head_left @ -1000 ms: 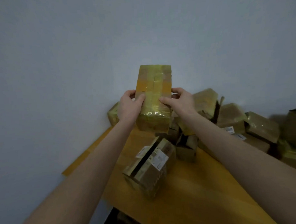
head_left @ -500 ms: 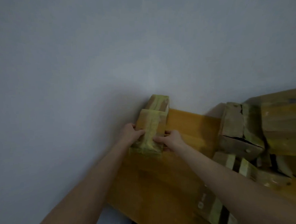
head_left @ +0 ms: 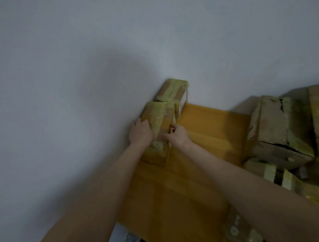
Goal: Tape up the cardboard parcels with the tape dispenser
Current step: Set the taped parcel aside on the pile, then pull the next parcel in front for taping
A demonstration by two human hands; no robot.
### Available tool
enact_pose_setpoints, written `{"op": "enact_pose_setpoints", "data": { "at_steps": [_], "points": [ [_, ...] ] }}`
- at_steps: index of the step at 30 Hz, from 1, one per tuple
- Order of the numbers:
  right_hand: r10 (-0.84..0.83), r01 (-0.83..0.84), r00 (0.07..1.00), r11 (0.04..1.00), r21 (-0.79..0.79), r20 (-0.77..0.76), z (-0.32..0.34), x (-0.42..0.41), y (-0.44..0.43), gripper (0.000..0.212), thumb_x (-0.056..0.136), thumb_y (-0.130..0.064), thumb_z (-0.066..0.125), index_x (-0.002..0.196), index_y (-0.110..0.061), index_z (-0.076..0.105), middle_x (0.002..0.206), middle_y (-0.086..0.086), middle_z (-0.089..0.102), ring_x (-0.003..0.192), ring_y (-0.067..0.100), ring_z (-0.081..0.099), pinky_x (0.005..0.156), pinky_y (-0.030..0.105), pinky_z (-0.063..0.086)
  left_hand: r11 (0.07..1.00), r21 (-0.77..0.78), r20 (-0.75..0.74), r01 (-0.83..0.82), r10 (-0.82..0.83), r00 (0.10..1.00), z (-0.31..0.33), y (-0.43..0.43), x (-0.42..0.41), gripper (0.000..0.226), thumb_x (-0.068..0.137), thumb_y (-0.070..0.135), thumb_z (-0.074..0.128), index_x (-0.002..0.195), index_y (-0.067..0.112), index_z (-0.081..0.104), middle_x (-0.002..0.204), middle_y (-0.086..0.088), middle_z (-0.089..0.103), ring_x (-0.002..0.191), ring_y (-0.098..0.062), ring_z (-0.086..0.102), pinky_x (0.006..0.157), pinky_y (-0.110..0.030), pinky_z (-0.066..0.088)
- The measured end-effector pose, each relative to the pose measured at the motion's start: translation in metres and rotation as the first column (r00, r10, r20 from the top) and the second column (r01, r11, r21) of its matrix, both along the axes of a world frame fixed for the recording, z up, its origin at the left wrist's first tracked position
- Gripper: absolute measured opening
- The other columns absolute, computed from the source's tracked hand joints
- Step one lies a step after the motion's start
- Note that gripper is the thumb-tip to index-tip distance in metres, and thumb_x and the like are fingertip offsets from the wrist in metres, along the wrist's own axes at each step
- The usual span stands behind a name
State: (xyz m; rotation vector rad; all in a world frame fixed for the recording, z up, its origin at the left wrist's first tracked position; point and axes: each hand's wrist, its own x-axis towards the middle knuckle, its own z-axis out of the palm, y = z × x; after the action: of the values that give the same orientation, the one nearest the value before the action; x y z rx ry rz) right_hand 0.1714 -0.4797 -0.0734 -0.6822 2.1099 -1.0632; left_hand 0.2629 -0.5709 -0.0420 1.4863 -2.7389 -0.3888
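A taped cardboard parcel (head_left: 159, 119), wrapped in yellowish tape, lies on the orange table (head_left: 206, 133) against the white wall at the far left corner. My left hand (head_left: 140, 131) grips its left side. My right hand (head_left: 177, 135) holds its right edge, fingers curled at the side. A second taped parcel (head_left: 174, 90) sits just behind it, touching the wall. No tape dispenser is in view.
A heap of taped and torn cardboard boxes (head_left: 278, 131) fills the right side of the table. More small parcels (head_left: 272, 173) lie in front of the heap, and another (head_left: 238, 228) at the bottom edge. The table's left edge runs close to the wall.
The parcel was held up in the air a second ago; now it lies on the table by the wall, in front of the other taped parcel. Both hands stay on it. The view has swung left.
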Motion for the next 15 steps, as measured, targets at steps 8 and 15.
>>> {"op": "enact_pose_setpoints", "data": {
  "at_steps": [8, 15],
  "points": [
    [-0.048, 0.117, 0.930, 0.979, 0.169, -0.366, 0.027, -0.046, 0.089, 0.056, 0.088, -0.033, 0.064, 0.140, -0.020, 0.046, 0.138, 0.007, 0.048, 0.129, 0.027, 0.044, 0.103, 0.036, 0.040, 0.964, -0.099, -0.163, 0.248, -0.261, 0.951, 0.008, 0.069, -0.070, 0.041, 0.093, 0.021, 0.049, 0.134, 0.015, 0.047, 0.144, -0.010, 0.036, 0.132, -0.028, 0.033, 0.104, -0.040, 0.038],
    [-0.144, 0.273, 0.841, 0.945, 0.180, -0.522, 0.056, -0.082, 0.200, 0.047, 0.092, -0.029, 0.061, 0.136, -0.021, 0.048, 0.137, 0.007, 0.046, 0.124, 0.027, 0.047, 0.104, 0.039, 0.042, 0.891, -0.083, -0.214, 0.447, -0.454, 0.865, 0.017, 0.178, -0.129, 0.044, 0.093, 0.021, 0.053, 0.136, 0.016, 0.046, 0.146, -0.008, 0.034, 0.134, -0.024, 0.031, 0.103, -0.037, 0.038]
  ]
}}
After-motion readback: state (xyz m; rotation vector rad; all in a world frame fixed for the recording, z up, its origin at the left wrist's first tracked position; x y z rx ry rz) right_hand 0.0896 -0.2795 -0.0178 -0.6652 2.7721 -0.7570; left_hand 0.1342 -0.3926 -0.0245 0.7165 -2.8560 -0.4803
